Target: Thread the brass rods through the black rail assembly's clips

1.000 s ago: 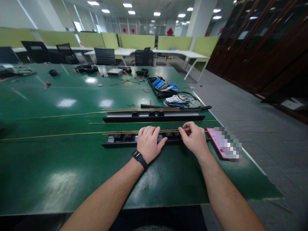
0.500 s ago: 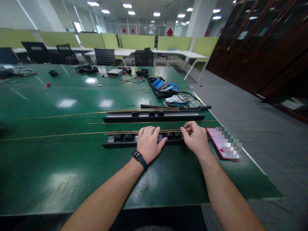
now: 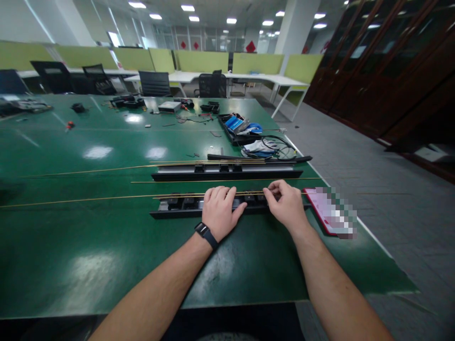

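Note:
My left hand [image 3: 219, 212], with a black watch on its wrist, lies over the nearer black rail [image 3: 177, 214]. Its fingers rest across the rail's far edge and the thin brass-coloured rods there, with the thumb spread apart. At the rail's right part, my right hand [image 3: 286, 203] is closed, thumb and forefinger pinching a thin brass rod [image 3: 341, 193]. The rod sticks out to the right past the table edge. Small black blocks [image 3: 188, 202] sit inside the rail's channel. Where the rods pass under my left fingers, they are hidden.
A second black rail [image 3: 227, 176] with rods along it lies behind, and a loose brass rod [image 3: 170, 182] between the rails. A red-edged phone-like slab [image 3: 322, 213], partly blurred, is at right. Farther back lie gloves [image 3: 261, 148] and a black tray [image 3: 227, 130] of parts.
My right hand has shifted slightly left, and the rod's right end has moved left with it. My left hand stays in place on the rail.

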`<action>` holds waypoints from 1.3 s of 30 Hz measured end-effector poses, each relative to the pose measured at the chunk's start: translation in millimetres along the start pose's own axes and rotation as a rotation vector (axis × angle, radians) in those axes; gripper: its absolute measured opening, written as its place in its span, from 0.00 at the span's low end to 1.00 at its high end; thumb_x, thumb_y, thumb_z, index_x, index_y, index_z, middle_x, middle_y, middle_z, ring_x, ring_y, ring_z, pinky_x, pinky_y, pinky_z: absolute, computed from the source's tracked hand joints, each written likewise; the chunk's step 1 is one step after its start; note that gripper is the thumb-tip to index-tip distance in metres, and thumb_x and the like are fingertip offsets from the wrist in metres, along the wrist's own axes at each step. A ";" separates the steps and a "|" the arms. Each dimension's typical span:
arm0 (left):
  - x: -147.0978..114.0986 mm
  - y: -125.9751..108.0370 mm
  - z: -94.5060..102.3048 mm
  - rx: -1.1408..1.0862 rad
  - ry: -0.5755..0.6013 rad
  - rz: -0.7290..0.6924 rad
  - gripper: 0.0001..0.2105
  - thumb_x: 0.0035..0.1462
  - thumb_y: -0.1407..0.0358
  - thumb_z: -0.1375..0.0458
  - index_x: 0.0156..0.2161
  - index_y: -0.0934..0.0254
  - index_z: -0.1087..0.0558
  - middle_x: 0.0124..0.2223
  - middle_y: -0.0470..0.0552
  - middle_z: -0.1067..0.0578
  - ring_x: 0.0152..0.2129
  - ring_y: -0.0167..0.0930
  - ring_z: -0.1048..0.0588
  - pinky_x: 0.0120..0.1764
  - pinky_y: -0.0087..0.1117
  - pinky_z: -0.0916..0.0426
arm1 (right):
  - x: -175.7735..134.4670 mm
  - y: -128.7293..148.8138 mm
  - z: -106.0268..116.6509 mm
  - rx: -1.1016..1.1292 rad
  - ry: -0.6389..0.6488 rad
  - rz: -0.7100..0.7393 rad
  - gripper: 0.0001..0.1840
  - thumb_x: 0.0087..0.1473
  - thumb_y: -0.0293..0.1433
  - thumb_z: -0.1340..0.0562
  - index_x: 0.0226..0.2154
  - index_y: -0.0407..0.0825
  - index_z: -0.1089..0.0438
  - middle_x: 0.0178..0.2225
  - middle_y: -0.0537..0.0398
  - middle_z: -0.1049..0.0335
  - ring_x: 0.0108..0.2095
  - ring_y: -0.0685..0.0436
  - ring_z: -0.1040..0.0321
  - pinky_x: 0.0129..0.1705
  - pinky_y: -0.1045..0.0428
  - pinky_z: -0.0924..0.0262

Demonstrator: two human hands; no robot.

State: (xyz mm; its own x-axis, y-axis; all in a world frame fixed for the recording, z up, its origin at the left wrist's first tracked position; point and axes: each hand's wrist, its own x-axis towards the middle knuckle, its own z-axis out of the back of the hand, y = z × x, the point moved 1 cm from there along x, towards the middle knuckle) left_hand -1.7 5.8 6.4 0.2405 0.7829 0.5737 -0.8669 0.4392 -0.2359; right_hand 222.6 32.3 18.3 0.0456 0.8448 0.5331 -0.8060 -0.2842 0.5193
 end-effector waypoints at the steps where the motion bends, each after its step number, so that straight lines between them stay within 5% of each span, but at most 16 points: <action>1: -0.2 0.1 -0.4 0.001 -0.004 0.000 0.21 0.67 0.51 0.41 0.58 0.62 0.26 0.53 0.58 0.20 0.54 0.42 0.26 0.59 0.47 0.39 | -0.1 0.0 -0.1 0.001 0.000 0.005 0.10 0.59 0.41 0.36 0.33 0.52 0.31 0.28 0.56 0.25 0.32 0.42 0.29 0.41 0.45 0.40; 39: 0.6 -0.9 0.9 -0.006 0.003 -0.002 0.20 0.68 0.52 0.41 0.58 0.61 0.26 0.53 0.58 0.21 0.54 0.42 0.26 0.59 0.47 0.38 | 0.4 0.3 0.4 -0.003 0.011 -0.007 0.10 0.60 0.42 0.37 0.34 0.53 0.32 0.28 0.55 0.27 0.32 0.41 0.31 0.41 0.45 0.40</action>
State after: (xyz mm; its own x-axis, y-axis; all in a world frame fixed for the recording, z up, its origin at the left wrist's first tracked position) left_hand -1.1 5.5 7.7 0.2439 0.7833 0.5718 -0.8636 0.4437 -0.2395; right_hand 222.6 32.4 18.9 0.0447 0.8514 0.5226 -0.8077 -0.2770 0.5204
